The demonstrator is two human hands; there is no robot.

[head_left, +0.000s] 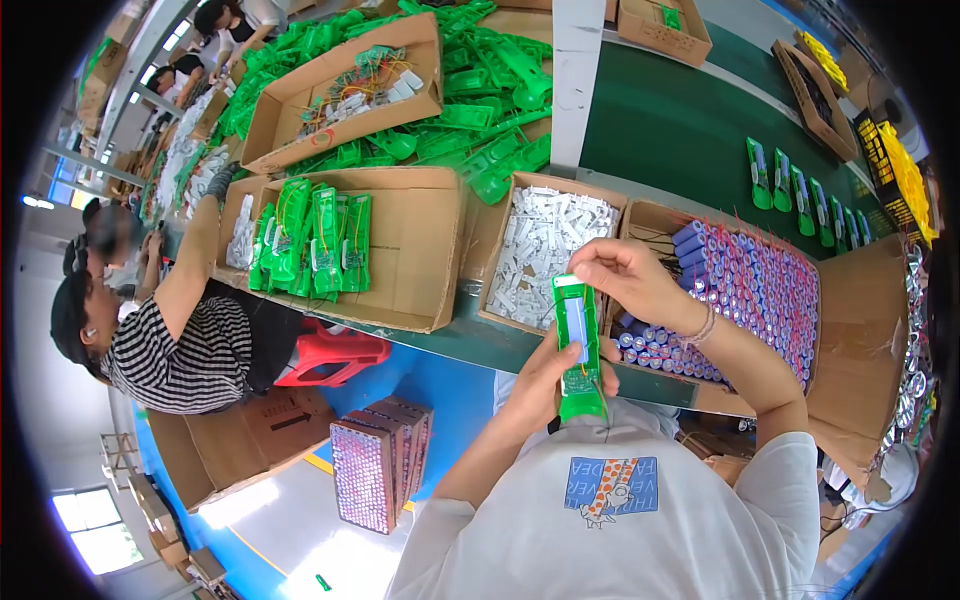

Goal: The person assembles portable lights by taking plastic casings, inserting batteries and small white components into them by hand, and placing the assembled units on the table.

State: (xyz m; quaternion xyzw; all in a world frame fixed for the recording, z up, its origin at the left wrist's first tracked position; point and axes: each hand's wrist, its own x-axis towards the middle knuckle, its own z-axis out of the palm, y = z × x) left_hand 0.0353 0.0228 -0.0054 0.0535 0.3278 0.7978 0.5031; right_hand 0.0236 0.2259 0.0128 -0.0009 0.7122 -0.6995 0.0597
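In front of my chest is a green plastic housing [578, 372] with a purple battery cell [577, 325], a small circuit board and thin wires inside. My left hand [545, 375] is wrapped round its lower half, thumb on the front. My right hand [617, 277] pinches at the upper end, where a small white piece [568, 281] sits. Beyond my hands is a carton of white plastic parts [545, 240]. At its right stands a carton packed with purple cells [745, 290] with red wires.
A carton [415, 235] holds several green housings; above it another carton [345, 135] with wired boards leans on a heap of green shells [490, 75]. Several filled housings [780, 180] lie on the green belt [650, 130]. A co-worker in stripes [190, 345] sits at the left.
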